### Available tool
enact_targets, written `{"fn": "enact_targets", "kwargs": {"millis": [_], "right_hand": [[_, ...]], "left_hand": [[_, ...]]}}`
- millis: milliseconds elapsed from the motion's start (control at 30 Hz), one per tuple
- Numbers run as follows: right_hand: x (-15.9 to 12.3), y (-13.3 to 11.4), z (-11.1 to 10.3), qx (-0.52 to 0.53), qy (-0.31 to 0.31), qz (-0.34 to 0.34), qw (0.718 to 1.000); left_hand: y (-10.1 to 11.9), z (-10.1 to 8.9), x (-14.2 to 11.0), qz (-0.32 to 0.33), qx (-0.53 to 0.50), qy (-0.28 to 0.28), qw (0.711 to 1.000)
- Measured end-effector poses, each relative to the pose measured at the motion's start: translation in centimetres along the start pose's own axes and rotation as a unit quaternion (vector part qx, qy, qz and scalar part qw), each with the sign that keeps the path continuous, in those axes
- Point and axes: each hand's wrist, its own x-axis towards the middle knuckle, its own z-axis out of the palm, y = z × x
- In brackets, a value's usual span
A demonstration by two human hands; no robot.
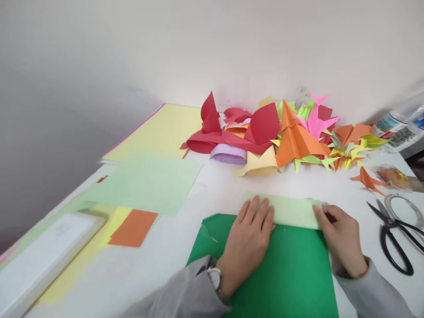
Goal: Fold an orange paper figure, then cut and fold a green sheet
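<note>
A pale green paper strip (294,211), apparently folded, lies across the top of a dark green sheet (281,274). My left hand (248,238) rests flat on the strip's left part, fingers stretched out, and its palm is over the green sheet. At the strip's right end, my right hand (341,236) pinches the corner between thumb and bent forefinger. The other fingers of that hand are curled and partly hidden. Black-handled scissors (392,225) lie with parted blades to the right of my right hand, beside a roll of clear tape (404,210).
Folded paper pieces stand along the wall: red curled shapes (265,126), an orange plane (294,137) and a pink one (318,119). A plastic bottle (400,126) lies at right. Leftward are a light green sheet (145,183), orange paper (134,227) and a white box-like object (49,260).
</note>
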Motion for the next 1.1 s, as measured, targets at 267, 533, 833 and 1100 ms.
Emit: {"fn": "enact_targets", "kwargs": {"millis": [267,533,833,1100], "right_hand": [[-0.5,-0.2,0.0,-0.066,0.023,0.019,0.997],[-1.3,0.0,-0.5,-0.115,0.060,-0.068,0.989],[-2.9,-1.5,-1.2,-0.190,0.020,-0.252,0.949],[-3.1,-1.5,-0.6,-0.162,0.016,-0.231,0.959]], "left_hand": [[0.1,0.0,-0.7,-0.011,-0.019,-0.076,0.997],[0.0,-0.2,-0.7,-0.008,-0.046,-0.074,0.996],[-0.4,0.3,-0.9,-0.001,-0.057,-0.026,0.998],[-0.5,0.5,-1.0,0.003,-0.059,-0.025,0.998]]}}
